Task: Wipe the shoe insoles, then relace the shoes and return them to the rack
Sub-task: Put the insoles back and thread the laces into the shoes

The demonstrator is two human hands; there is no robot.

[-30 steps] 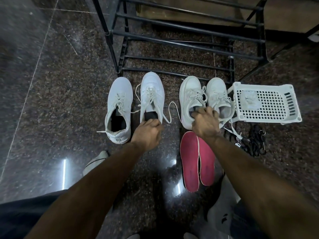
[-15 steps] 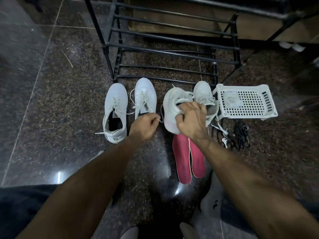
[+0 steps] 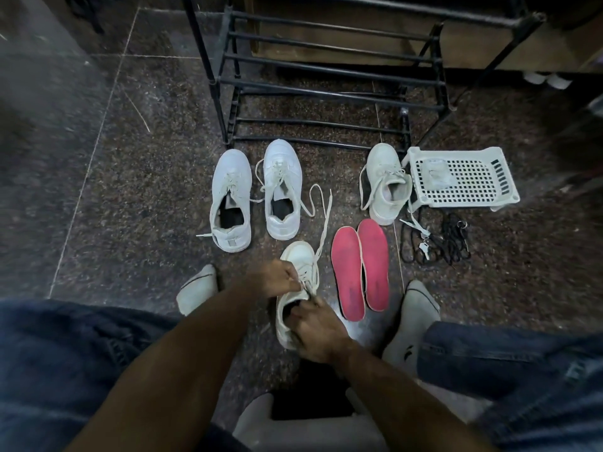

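Nearest: I see a pale stool seat at the bottom edge, with two socked feet either side.
Held shoe: one white lace-up sneaker on the dark speckled stone floor, between the feet.
Right hand: curled over the sneaker's collar, gripping it.
Left hand: fingers pinching the white laces at the eyelets.
Insoles: two pink foam insoles, just right of the held shoe, side by side.
Other shoes: three more white sneakers (two left, one right) farther out.
Clutter: black cords and keys; white perforated plastic basket.
Farthest: black metal shoe rack, bars bare.
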